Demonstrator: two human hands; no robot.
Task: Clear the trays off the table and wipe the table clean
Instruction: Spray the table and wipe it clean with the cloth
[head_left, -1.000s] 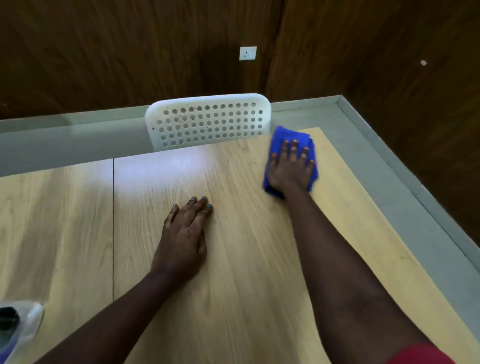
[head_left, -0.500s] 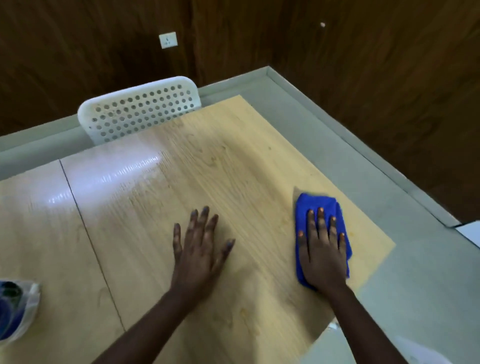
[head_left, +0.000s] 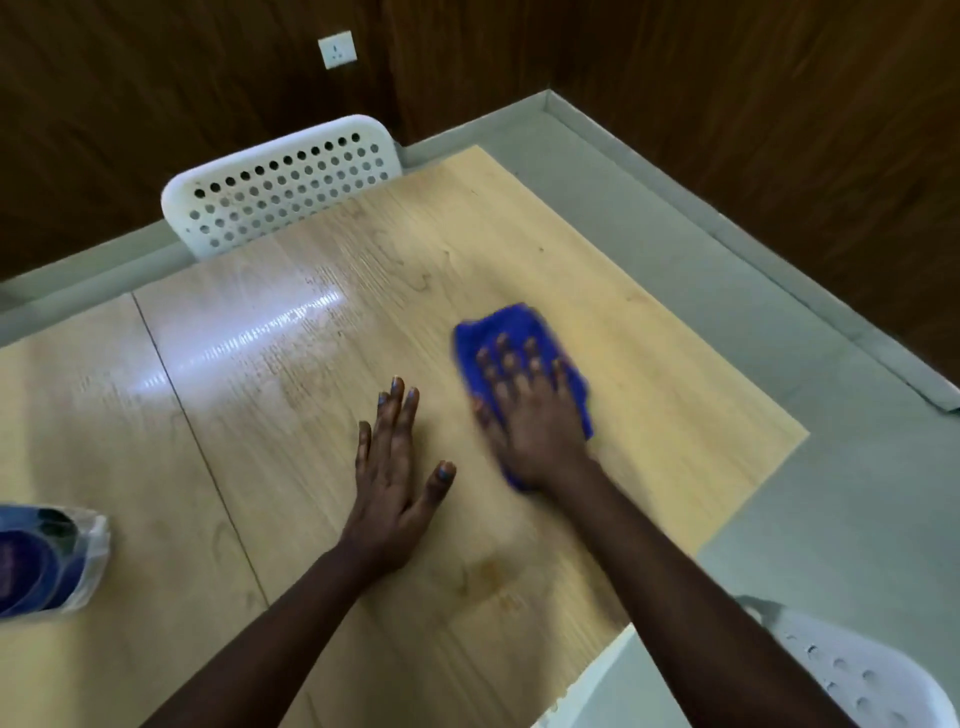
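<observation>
A blue cloth (head_left: 506, 332) lies flat on the light wooden table (head_left: 311, 364), right of centre. My right hand (head_left: 535, 421) presses down on the cloth with its fingers spread; both look blurred from motion. My left hand (head_left: 395, 478) rests flat on the bare tabletop just left of the cloth, fingers apart, holding nothing. No trays are in view.
A clear plastic bag with dark blue contents (head_left: 47, 558) sits at the table's left edge. A white perforated chair (head_left: 280, 187) is tucked in at the far side, and another white chair (head_left: 857, 670) stands at the near right corner. Grey floor and dark wooden walls surround the table.
My right hand slid the blue cloth from the far edge to the table's right edge, then leftward toward my left hand. My left hand stayed flat on the table.
</observation>
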